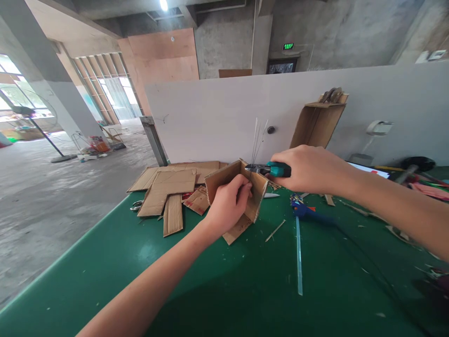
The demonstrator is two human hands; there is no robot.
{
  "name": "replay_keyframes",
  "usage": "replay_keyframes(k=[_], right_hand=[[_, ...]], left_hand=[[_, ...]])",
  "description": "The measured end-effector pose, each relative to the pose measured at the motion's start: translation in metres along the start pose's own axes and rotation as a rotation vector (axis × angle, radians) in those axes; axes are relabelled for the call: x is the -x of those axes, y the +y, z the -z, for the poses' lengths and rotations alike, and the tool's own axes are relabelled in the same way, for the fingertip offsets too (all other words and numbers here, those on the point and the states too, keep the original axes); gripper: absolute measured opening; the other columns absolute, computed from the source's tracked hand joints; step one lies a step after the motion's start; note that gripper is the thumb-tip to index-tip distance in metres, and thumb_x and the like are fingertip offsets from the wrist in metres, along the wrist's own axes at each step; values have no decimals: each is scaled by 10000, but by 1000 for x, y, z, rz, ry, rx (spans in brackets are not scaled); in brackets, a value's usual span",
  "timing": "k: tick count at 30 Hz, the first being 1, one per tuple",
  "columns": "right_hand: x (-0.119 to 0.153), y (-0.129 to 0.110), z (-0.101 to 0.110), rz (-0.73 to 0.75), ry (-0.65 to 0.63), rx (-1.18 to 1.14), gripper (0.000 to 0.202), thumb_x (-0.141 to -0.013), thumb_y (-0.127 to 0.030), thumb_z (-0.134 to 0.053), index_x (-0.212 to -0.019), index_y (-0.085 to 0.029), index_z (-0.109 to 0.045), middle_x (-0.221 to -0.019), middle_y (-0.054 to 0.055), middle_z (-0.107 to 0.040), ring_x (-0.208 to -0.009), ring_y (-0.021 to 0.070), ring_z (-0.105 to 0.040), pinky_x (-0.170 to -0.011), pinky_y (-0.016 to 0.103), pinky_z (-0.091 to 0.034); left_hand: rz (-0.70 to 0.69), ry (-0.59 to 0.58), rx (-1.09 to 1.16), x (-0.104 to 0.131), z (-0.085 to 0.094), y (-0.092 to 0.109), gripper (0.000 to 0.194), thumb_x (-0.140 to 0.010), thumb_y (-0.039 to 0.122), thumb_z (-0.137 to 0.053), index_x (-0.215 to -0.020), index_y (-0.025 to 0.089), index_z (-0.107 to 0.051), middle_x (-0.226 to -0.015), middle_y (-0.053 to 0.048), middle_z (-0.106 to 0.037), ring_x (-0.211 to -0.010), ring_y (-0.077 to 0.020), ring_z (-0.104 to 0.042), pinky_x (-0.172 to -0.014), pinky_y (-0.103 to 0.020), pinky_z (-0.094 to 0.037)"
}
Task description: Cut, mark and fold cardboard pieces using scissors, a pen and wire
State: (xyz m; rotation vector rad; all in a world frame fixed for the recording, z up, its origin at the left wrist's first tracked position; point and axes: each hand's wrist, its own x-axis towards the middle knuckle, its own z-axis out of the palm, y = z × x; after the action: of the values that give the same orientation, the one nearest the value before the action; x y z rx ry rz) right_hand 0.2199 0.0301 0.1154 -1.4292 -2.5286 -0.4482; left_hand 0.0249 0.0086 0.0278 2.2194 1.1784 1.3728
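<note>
Now, on our green desk, the folded cardboard stands open toward us; our left hand reaches inside, fingers pinched, seemingly on thin wires. Our right hand wraps firmly round teal-handled pliers, jaws at those wires: apparently a gripping or cutting step, calling for steadiness. Far off, a sign reads EXIT.

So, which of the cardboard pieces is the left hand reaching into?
The folded cardboard box: its walls stand up on both sides of the left hand, while the flat cardboard pieces lie to its left.
</note>
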Motion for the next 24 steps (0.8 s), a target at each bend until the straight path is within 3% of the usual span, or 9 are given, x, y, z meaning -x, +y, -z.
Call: replay_keyframes(k=[24], right_hand=[[2, -6, -8, 12, 44, -1, 202, -758, -383, -489, -653, -214, -455, -592, 18, -526, -517, 154, -459, -467, 284, -239]], left_hand=[[-16, -1, 1, 0, -1, -2, 178, -920, 211, -391, -767, 192, -481, -671, 30, -577, -561, -81, -487, -574, -195, -377]])
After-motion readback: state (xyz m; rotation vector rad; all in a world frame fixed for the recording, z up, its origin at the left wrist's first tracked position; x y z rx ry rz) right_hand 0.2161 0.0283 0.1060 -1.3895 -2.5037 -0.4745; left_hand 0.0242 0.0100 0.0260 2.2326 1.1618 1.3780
